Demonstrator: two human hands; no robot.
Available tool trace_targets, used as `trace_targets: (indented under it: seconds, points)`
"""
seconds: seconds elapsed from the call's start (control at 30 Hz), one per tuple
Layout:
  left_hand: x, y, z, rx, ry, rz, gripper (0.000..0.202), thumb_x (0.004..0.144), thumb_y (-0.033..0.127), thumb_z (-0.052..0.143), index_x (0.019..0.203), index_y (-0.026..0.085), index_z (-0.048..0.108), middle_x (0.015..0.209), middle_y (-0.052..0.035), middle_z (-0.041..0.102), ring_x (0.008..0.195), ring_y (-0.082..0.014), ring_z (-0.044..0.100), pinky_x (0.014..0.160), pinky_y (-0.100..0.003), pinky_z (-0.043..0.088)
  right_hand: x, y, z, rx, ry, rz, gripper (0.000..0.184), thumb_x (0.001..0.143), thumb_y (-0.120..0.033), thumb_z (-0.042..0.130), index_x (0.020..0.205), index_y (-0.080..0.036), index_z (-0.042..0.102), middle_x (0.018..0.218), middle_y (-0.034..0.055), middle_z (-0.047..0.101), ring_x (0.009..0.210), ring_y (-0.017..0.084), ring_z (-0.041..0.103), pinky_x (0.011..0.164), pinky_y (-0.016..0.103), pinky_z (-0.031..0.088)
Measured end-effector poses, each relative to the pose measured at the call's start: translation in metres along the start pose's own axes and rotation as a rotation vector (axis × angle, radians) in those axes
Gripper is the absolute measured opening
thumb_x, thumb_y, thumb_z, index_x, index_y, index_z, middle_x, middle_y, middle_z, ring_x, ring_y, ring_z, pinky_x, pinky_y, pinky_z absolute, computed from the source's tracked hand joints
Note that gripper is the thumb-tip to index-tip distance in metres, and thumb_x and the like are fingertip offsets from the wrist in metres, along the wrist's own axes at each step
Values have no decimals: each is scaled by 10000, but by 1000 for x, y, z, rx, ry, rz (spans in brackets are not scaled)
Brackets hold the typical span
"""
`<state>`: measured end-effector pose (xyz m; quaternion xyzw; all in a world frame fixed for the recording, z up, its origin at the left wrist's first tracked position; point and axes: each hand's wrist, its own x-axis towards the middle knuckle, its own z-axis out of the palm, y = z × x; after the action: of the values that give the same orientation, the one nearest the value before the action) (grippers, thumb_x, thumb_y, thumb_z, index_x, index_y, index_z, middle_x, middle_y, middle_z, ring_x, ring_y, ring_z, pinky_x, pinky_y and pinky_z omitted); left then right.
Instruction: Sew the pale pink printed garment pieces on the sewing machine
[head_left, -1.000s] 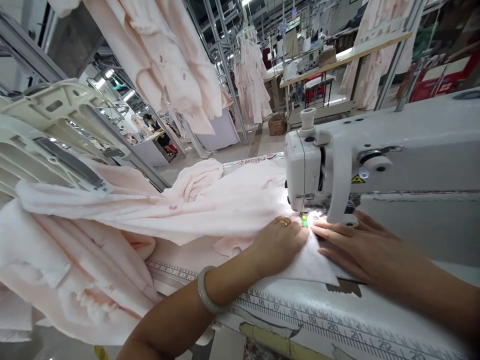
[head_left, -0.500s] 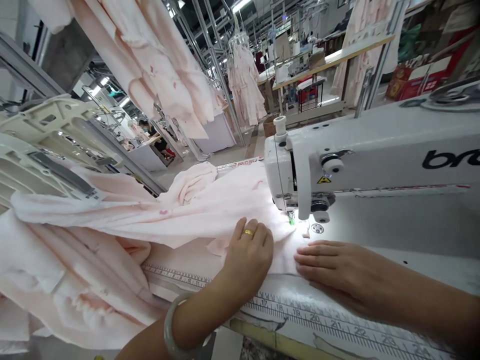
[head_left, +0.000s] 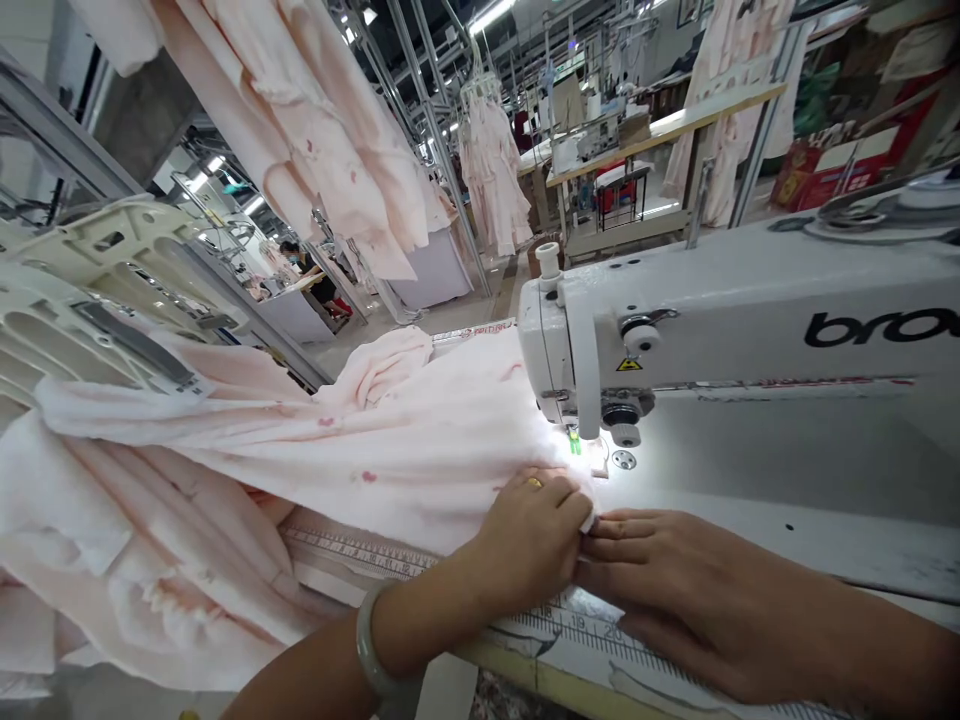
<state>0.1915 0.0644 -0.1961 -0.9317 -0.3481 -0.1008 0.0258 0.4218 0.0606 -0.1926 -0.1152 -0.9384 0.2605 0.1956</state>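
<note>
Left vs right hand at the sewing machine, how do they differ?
The left hand wears a gold ring and a pale bangle; the right hand shows neither. The left hand is curled on the pale pink fabric, while the right hand lies over the white machine table, fingers extended. Both are bare and meet at the fabric's edge, in front of the sewing machine.
</note>
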Motion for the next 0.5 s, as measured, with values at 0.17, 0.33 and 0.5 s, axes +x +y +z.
trace_targets:
  seconds: [0.17,0.33,0.5]
  points:
    - [11,-21,4,-44,-25,7,141,977,114,547,1010,167,673,1220,-138,771,1128,-260,720,1128,-434,562,-1,6,3,-190,-2,18,445,1067,-239,602,1500,-147,642,1405,131,749,1362,297,682,1204,443,541]
    - [7,-31,3,-162,37,42,218,954,117,539,1123,166,667,1288,-144,767,1252,-276,700,1182,-455,535,-1,8,0,-185,24,39,318,1049,-266,627,1338,-185,732,1284,128,793,1238,308,746,1035,412,635]
    - [-1,-30,2,-217,116,-27,273,865,119,625,1126,191,656,1152,-106,763,1110,-282,712,1046,-455,577,-1,9,-1,-179,4,48,315,1076,-273,582,1348,-215,730,1267,118,799,1199,303,761,994,424,651]
